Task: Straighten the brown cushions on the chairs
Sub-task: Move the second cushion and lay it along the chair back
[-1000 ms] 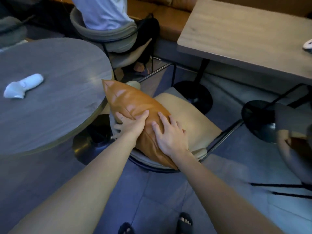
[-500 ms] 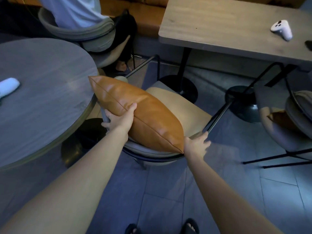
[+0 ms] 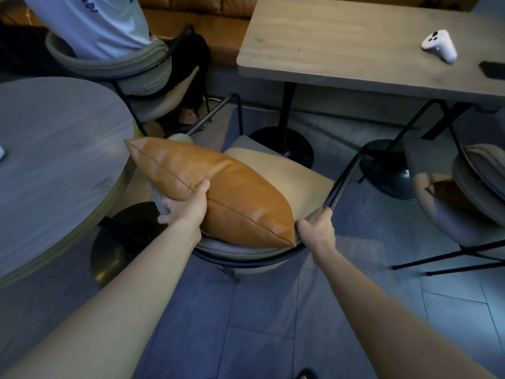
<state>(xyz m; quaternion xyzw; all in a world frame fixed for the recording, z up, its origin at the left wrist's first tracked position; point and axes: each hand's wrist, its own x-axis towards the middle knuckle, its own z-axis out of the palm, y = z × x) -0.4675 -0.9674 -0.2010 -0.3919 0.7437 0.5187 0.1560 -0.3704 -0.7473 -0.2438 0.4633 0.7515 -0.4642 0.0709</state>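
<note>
A brown leather cushion (image 3: 226, 192) leans against the curved grey backrest of the chair (image 3: 295, 173) right in front of me, above its tan seat. My left hand (image 3: 185, 206) grips the cushion's near long edge, thumb on top. My right hand (image 3: 317, 228) is closed around the chair's black metal frame at the cushion's right corner. Another brown cushion (image 3: 448, 191) peeks out on a second chair (image 3: 464, 198) at the right edge, mostly hidden by that chair's backrest.
A round grey table (image 3: 54, 165) stands close on the left. A rectangular wooden table (image 3: 355, 45) holds a white controller (image 3: 440, 46) and a dark phone (image 3: 493, 70). A person in a white shirt (image 3: 101, 23) sits at the back left. Black table bases (image 3: 284, 149) stand beyond the chair.
Both hands left the cushion's face. My left hand now grips its near edge and my right hand has gone to the chair frame. The cushion turned more level against the backrest.
</note>
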